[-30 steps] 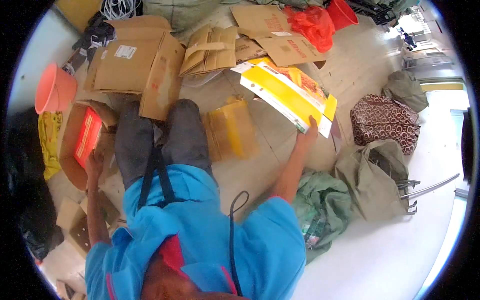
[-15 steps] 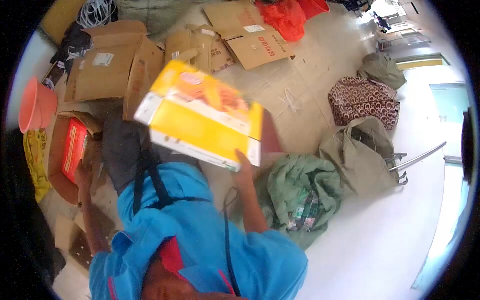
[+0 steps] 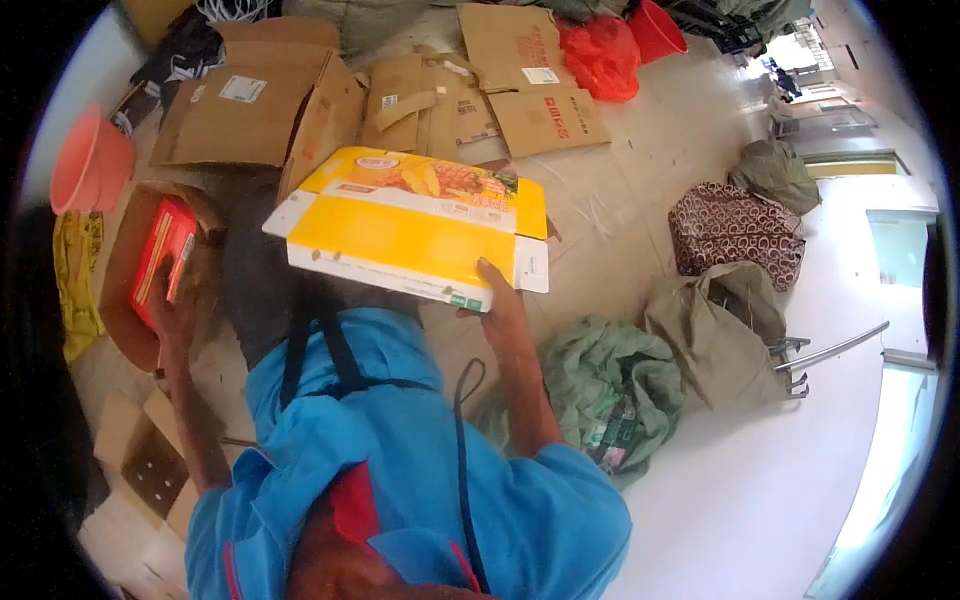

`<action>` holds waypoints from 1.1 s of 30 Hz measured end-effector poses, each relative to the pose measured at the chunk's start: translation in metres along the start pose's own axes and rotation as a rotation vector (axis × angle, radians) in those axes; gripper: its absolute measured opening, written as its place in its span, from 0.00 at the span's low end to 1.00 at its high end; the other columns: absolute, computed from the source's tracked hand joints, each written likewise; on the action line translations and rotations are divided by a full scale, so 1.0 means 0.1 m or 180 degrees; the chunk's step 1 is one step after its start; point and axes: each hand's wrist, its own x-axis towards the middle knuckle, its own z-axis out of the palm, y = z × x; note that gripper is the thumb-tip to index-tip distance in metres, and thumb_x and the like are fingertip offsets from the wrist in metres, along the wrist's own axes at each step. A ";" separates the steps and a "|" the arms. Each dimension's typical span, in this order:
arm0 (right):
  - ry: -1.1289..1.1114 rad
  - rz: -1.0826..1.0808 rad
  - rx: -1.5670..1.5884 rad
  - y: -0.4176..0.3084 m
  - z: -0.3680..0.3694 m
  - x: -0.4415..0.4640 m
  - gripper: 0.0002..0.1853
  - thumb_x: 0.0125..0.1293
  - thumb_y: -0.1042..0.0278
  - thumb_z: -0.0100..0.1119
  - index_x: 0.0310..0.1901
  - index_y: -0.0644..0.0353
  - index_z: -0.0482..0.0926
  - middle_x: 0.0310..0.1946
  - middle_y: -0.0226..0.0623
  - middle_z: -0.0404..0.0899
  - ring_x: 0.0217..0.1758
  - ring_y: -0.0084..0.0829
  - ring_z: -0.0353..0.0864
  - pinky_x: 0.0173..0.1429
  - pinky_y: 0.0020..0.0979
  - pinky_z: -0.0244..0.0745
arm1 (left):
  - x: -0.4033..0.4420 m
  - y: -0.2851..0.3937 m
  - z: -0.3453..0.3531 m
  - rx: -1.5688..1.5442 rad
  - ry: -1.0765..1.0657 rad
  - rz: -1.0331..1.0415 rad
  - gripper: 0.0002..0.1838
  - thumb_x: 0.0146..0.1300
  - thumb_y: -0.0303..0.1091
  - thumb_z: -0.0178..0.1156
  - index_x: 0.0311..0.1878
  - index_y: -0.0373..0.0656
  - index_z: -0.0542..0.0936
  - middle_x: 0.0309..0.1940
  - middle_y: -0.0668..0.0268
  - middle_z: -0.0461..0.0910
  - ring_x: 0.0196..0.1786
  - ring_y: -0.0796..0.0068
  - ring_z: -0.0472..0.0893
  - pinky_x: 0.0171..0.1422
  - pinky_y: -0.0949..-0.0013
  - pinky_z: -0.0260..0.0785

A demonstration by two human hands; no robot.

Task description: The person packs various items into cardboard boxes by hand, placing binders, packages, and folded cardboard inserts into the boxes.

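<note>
A yellow and white printed cardboard box (image 3: 400, 235), with pineapple pictures on it, lies out in front of me above my lap. My right hand (image 3: 500, 300) grips its near right corner, the thumb on top and the other fingers beneath. On the left, my left hand (image 3: 174, 318) reaches into an open brown carton (image 3: 118, 290). Its fingers close on the near end of a red box (image 3: 165, 250) that leans inside that carton; some fingers are hidden.
A large open carton (image 3: 240, 115) and flattened cardboard (image 3: 550, 122) lie ahead. A pink bucket (image 3: 92, 160) and yellow bag (image 3: 76, 270) stand left. To the right are a green sack (image 3: 610, 380), a grey-green sack (image 3: 700, 335) with metal bars, and a patterned bag (image 3: 735, 230).
My right hand has lowered the yellow box and tilted it flatter. The red box now sits at a different angle in my left hand. The whole view has shifted slightly.
</note>
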 end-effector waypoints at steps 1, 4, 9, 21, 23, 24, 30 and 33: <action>-0.0013 0.0009 -0.0012 -0.07 0.11 -0.06 0.22 0.64 0.57 0.53 0.54 0.63 0.68 0.38 0.39 0.79 0.31 0.30 0.82 0.21 0.30 0.76 | -0.03 0.40 0.01 -0.0655 -0.0287 -0.0104 0.34 0.52 0.33 0.68 0.62 0.35 0.66 0.56 0.51 0.71 0.58 0.57 0.72 0.63 0.62 0.63; -0.0378 0.0169 -0.0027 -0.29 0.39 -0.23 0.22 0.64 0.58 0.53 0.53 0.65 0.68 0.33 0.41 0.80 0.24 0.30 0.81 0.19 0.29 0.75 | -0.18 1.33 0.17 0.0011 -0.1081 0.1333 0.46 0.40 0.30 0.73 0.65 0.39 0.62 0.62 0.52 0.65 0.65 0.54 0.65 0.67 0.59 0.59; -0.0711 -0.0007 -0.0415 -0.60 0.76 -0.44 0.20 0.64 0.58 0.52 0.49 0.68 0.69 0.26 0.44 0.80 0.17 0.31 0.79 0.17 0.28 0.74 | -0.01 1.82 0.66 0.0373 -0.1172 0.2226 0.45 0.38 0.25 0.70 0.65 0.42 0.63 0.64 0.52 0.62 0.68 0.50 0.59 0.70 0.54 0.54; 0.1147 -0.0433 -0.0692 0.07 -0.97 1.23 0.24 0.62 0.52 0.59 0.42 0.72 0.74 0.29 0.41 0.79 0.28 0.34 0.81 0.34 0.31 0.78 | 0.57 1.68 1.05 -0.0070 -0.0434 0.1504 0.12 0.57 0.30 0.58 0.45 0.40 0.80 0.34 0.49 0.80 0.37 0.49 0.80 0.41 0.58 0.71; 0.1313 0.0567 -0.0818 0.84 -1.55 1.64 0.24 0.60 0.52 0.62 0.42 0.70 0.74 0.30 0.41 0.78 0.27 0.34 0.80 0.32 0.32 0.77 | 0.67 1.66 1.10 -0.0150 -0.0482 0.1298 0.12 0.58 0.33 0.59 0.44 0.40 0.80 0.34 0.50 0.80 0.37 0.49 0.80 0.41 0.58 0.70; 0.1204 0.0748 -0.0898 1.26 -1.69 1.75 0.24 0.59 0.53 0.63 0.43 0.68 0.73 0.29 0.41 0.78 0.27 0.35 0.79 0.30 0.33 0.77 | 0.72 1.65 1.12 -0.0242 -0.0534 0.1101 0.13 0.60 0.36 0.59 0.44 0.40 0.81 0.34 0.50 0.80 0.37 0.48 0.79 0.40 0.59 0.70; 0.0789 0.0146 -0.0517 2.57 -1.54 2.45 0.27 0.53 0.55 0.69 0.50 0.57 0.70 0.28 0.42 0.74 0.26 0.41 0.77 0.24 0.37 0.73 | 1.00 1.70 1.15 -0.0494 -0.0484 0.0656 0.17 0.61 0.43 0.59 0.45 0.39 0.80 0.35 0.51 0.81 0.38 0.53 0.80 0.43 0.61 0.70; 0.0928 0.0288 -0.0532 2.53 -1.34 2.49 0.26 0.53 0.57 0.69 0.50 0.58 0.70 0.31 0.42 0.75 0.26 0.39 0.75 0.22 0.37 0.70 | 1.17 1.70 1.20 -0.0689 -0.0373 0.0446 0.17 0.62 0.43 0.58 0.46 0.39 0.80 0.36 0.53 0.82 0.40 0.61 0.81 0.46 0.63 0.69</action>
